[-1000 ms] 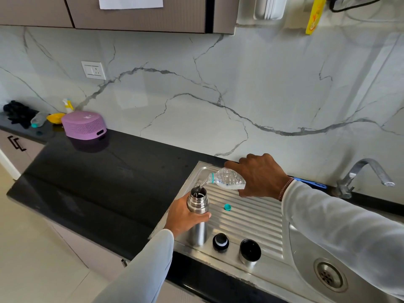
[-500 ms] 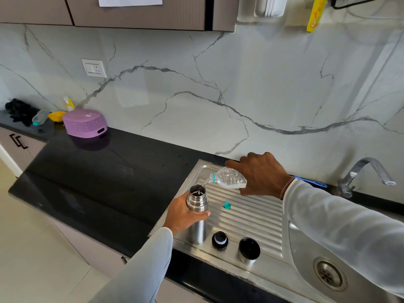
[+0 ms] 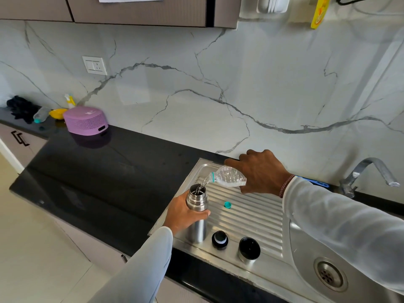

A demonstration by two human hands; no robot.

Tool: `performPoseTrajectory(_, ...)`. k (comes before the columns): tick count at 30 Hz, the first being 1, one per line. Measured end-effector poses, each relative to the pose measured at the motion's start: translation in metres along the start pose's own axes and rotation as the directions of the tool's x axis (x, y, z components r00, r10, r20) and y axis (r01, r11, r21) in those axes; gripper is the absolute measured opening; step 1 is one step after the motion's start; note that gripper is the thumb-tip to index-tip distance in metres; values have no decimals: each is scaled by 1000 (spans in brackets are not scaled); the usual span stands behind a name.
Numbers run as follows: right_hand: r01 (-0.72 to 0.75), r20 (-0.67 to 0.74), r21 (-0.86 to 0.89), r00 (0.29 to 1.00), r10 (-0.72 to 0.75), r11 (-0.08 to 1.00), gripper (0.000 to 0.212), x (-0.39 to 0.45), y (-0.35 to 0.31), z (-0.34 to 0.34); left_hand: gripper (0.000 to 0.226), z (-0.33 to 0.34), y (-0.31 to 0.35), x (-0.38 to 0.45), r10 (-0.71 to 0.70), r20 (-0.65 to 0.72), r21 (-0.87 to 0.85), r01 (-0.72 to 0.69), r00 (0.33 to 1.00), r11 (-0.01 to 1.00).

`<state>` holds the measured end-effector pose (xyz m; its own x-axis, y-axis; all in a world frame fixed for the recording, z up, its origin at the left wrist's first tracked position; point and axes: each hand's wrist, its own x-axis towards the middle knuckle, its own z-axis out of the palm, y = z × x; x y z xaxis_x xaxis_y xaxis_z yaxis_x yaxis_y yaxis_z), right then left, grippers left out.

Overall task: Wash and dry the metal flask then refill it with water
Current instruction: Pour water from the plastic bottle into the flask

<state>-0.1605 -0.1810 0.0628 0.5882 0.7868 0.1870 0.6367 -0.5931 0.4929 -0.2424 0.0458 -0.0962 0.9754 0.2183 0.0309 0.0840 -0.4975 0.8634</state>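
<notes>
Water from right-hand-gripped plastic bottle (image 3: 229, 178) into flask (image 3: 197, 212) (left fingers (image 3: 202, 213) around it).

Silver flask (image 3: 197, 212), teal bottle cap (image 3: 227, 204), purple basket (image 3: 85, 123), black countertop (image 3: 105, 171), grey-veined white marble wall (image 3: 218, 84).

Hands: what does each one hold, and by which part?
Left hand grips the metal flask around its upper body; right hand holds the plastic bottle by its base end.

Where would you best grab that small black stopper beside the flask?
Probably from straight above, pinching the round sides of the stopper. It stands upright on the drainboard, with the flask on one side and the cup lid on the other, so its top is the freest approach.
</notes>
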Motion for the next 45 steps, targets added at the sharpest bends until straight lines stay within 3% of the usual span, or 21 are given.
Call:
performPoseTrajectory(20, 12, -17, -38, 1000, -12, 999, 75, 3, -1, -8, 45, 0, -1, -1, 3, 6, 18, -3, 1000, 1000)
performPoseTrajectory(27, 52, 57, -92, 997, -47, 994, 75, 3, -1, -9, 44, 0, 2, -3, -6, -1, -3, 6, 1000, 1000)
performPoseTrajectory(45, 42, 12, -70, 999, -42, 997, 75, 6, 0, -13, 46, 0, 0, -4, -6, -3, -10, 6, 1000, 1000)
